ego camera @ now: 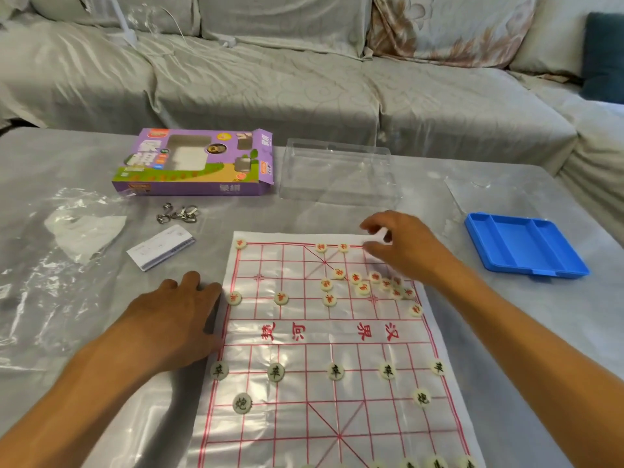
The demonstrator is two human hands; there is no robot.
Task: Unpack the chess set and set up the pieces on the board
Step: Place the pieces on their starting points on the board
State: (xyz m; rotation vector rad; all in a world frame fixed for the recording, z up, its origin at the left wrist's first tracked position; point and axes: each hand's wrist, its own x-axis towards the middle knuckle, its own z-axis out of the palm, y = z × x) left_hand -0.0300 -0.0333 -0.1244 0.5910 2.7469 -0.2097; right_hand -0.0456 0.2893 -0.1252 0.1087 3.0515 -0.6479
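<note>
The plastic chess board with red grid lines lies on the table. Round white pieces with black characters stand in a row on the near half. Red-lettered pieces lie in a loose cluster on the far right, and three stand on the far row. My left hand rests flat on the board's left edge, fingertips next to a red piece. My right hand hovers over the far right corner with thumb and fingers curled towards each other. Whether it holds a piece is hidden.
A purple cardboard box and a clear plastic case stand at the back of the table. A blue tray lies at the right. Crumpled plastic wrap, metal rings and a folded leaflet lie at the left. A sofa stands behind.
</note>
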